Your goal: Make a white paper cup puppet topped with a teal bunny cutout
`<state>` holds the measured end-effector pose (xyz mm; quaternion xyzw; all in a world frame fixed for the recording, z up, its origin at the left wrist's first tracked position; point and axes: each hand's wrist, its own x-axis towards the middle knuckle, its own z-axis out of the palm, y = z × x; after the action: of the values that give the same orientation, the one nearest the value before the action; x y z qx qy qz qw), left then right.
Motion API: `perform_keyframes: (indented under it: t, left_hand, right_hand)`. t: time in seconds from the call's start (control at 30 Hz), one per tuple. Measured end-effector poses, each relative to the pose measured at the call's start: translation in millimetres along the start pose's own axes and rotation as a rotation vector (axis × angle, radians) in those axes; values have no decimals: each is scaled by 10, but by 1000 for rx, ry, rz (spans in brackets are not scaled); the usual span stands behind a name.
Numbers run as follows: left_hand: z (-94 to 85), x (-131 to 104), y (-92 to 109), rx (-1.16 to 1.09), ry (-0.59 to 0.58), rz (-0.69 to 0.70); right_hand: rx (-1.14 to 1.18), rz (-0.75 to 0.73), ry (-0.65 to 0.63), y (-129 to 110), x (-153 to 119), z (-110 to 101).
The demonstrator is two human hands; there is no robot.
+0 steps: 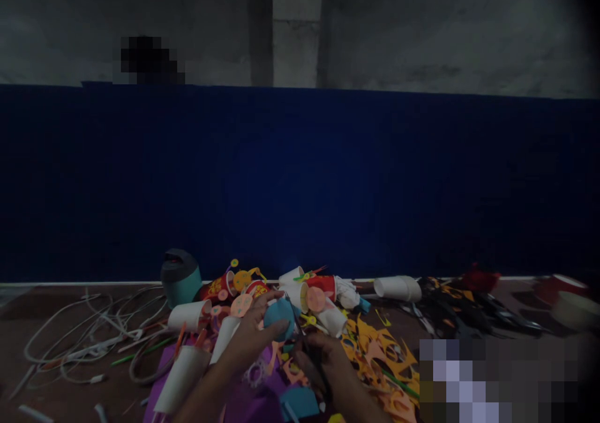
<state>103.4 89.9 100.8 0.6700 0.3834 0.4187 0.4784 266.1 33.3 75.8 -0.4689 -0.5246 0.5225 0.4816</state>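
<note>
My left hand (262, 318) grips a round blue paper or foam disc (280, 320) between thumb and fingers. Dark-handled scissors (313, 355) are in my right hand (327, 363), their blades pointing up along the disc's right edge. Whether the blades are cutting into it is too dark to tell. Below my hands lie a purple sheet (239, 395) and another blue piece (300, 403). White paper cups (182, 378) lie on their sides near my left forearm. Orange cut-out scraps (382, 351) are heaped to the right of my right hand.
White cables (75, 342) sprawl over the table's left side near a teal and black container (180, 279). Red cups (323, 287) and more white cups (396, 288) lie at the back. A blue partition (300, 179) stands behind, with a blurred dark shape above it.
</note>
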Motion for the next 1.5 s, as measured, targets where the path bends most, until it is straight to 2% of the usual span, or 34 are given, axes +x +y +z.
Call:
perform_keyframes:
  t: [0.17, 0.27, 0.33, 0.7, 0.83, 1.0, 1.13, 1.3, 1.5]
  left_hand:
    - [77, -28, 22, -49, 85, -58]
    - [135, -60, 67, -35, 136, -37]
    - [151, -65, 79, 3, 140, -13]
    - [95, -36, 80, 70, 112, 13]
    - [107, -36, 72, 56, 128, -1]
    - [146, -54, 61, -29, 188, -11]
    - [129, -51, 58, 47, 157, 22]
    - [94, -31, 52, 100, 118, 25]
    - [61, -20, 26, 85, 87, 33]
  right_hand:
    - [61, 52, 0, -23, -7, -14]
    - [24, 15, -34, -72, -34, -23]
    - [3, -20, -56, -89, -43, -25]
    - [77, 58, 0, 74, -2, -21]
    - [122, 55, 7, 39, -2, -15]
    - [23, 64, 39, -65, -18, 12]
    - [-27, 56, -29, -97, -31, 9]
    - [-35, 42, 10, -27, -12, -5]
    - [86, 82, 9, 4, -9, -7]
